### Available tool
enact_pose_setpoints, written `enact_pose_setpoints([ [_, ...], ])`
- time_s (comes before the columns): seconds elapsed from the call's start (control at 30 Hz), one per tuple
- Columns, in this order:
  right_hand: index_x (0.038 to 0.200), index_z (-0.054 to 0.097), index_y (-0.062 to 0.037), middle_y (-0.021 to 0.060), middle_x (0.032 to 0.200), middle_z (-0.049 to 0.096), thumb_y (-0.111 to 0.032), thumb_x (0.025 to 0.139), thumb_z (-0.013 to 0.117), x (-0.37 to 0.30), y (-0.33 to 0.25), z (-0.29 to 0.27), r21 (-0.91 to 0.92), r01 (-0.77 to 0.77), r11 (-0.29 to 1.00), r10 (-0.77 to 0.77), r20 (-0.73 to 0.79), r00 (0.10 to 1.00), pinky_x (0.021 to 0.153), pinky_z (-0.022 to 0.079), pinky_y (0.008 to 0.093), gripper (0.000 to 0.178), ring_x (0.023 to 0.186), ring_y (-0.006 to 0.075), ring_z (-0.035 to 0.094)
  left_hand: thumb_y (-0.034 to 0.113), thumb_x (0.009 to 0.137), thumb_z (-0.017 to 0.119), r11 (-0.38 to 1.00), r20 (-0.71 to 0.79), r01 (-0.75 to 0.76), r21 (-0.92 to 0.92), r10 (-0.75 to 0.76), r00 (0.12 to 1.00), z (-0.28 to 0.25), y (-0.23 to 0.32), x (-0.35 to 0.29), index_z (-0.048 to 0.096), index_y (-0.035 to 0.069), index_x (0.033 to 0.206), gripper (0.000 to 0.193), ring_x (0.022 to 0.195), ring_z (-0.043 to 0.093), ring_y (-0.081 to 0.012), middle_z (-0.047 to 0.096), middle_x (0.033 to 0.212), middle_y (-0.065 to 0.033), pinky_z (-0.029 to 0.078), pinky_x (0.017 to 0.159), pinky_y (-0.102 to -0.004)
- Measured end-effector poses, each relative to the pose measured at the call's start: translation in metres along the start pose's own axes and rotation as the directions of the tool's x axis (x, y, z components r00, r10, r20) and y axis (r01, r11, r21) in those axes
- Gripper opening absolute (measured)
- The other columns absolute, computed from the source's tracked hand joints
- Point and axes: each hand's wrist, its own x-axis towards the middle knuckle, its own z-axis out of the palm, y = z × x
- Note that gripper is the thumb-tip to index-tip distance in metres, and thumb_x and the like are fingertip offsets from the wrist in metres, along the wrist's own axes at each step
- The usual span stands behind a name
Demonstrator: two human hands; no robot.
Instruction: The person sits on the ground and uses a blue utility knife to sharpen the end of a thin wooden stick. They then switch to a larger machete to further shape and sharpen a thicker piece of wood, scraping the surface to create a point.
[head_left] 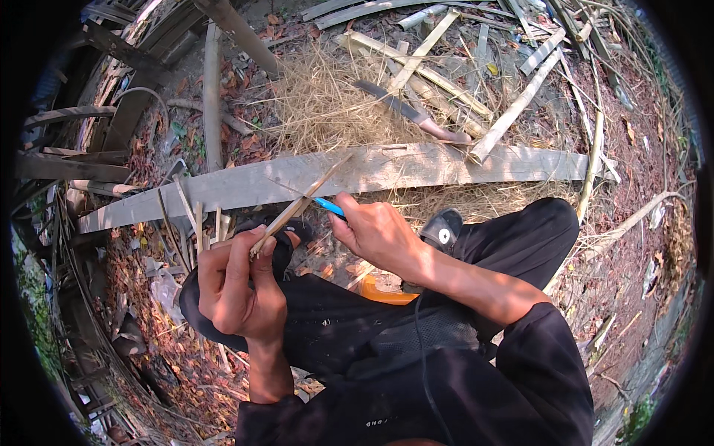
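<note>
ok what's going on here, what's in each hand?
A person sits on leaf-strewn ground, knees up, in black clothing. The left hand grips a thin pale bamboo strip that angles up and away. The right hand holds a small blue-handled knife against that strip, roughly at its middle. Just beyond lies a long grey wooden plank, with a heap of dry straw, split bamboo pieces and a large dark-bladed knife behind it.

The ground (pixel 654 245) was bare earth strewn with dry brown leaves. On it lay a long grey plank (pixel 446 165), a heap of dry straw (pixel 327 104) behind it, split bamboo strips (pixel 513 111) crossing one another, and a large knife (pixel 413 111).
</note>
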Motion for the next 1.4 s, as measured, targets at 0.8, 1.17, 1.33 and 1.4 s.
enact_pose_setpoints([
  [0.8, 0.117, 0.050, -0.0006, 0.0289, 0.090, 0.063, -0.031, 0.098, 0.044, 0.007, 0.195, 0.023, -0.280, -0.580, 0.765, 0.638, 0.209, 0.741, 0.083, 0.049, 0.0504, 0.036, 0.093, 0.0433, 0.063, -0.006, 0.078, 0.072, 0.982, 0.058, 0.190, 0.015, -0.190, 0.980, -0.015, -0.016, 0.008, 0.071, -0.003, 0.095, 0.017, 0.066, 0.055, -0.0126, 0.061, 0.079, -0.0056, 0.043, 0.058, -0.0248],
  [1.17, 0.107, 0.042, -0.0006, 0.0186, 0.059, 0.055, -0.020, 0.099, 0.049, -0.016, -0.071, -0.042, 0.092, -0.046, 0.995, 0.041, 0.055, 0.998, 0.049, 0.041, 0.0481, 0.022, 0.053, 0.0410, 0.056, -0.009, 0.071, 0.077, 0.984, -0.066, 0.096, -0.148, -0.107, 0.992, -0.009, -0.015, 0.005, 0.070, -0.002, 0.092, 0.023, 0.067, 0.064, -0.0176, 0.069, 0.079, -0.0113, 0.050, 0.060, -0.0246],
  [1.33, 0.097, 0.042, -0.0025, 0.0191, 0.058, 0.057, -0.019, 0.096, 0.053, -0.022, -0.072, -0.020, -0.035, -0.105, 0.994, 0.107, 0.070, 0.992, 0.045, 0.045, 0.0481, 0.020, 0.051, 0.0398, 0.058, -0.013, 0.078, 0.070, 0.995, 0.028, 0.053, -0.090, -0.050, 0.998, -0.010, -0.013, -0.001, 0.067, -0.006, 0.097, 0.020, 0.077, 0.063, -0.0143, 0.066, 0.088, -0.0113, 0.053, 0.070, -0.0245],
  [1.4, 0.095, 0.043, -0.0021, 0.0179, 0.054, 0.054, -0.017, 0.096, 0.054, -0.028, -0.025, -0.001, -0.212, -0.129, 0.969, 0.131, -0.004, 0.991, 0.045, 0.045, 0.0478, 0.018, 0.050, 0.0391, 0.057, -0.012, 0.078, 0.071, 0.994, 0.024, 0.058, -0.093, -0.056, 0.998, -0.008, -0.011, -0.001, 0.067, -0.007, 0.095, 0.019, 0.077, 0.063, -0.0144, 0.065, 0.086, -0.0109, 0.053, 0.069, -0.0241],
])
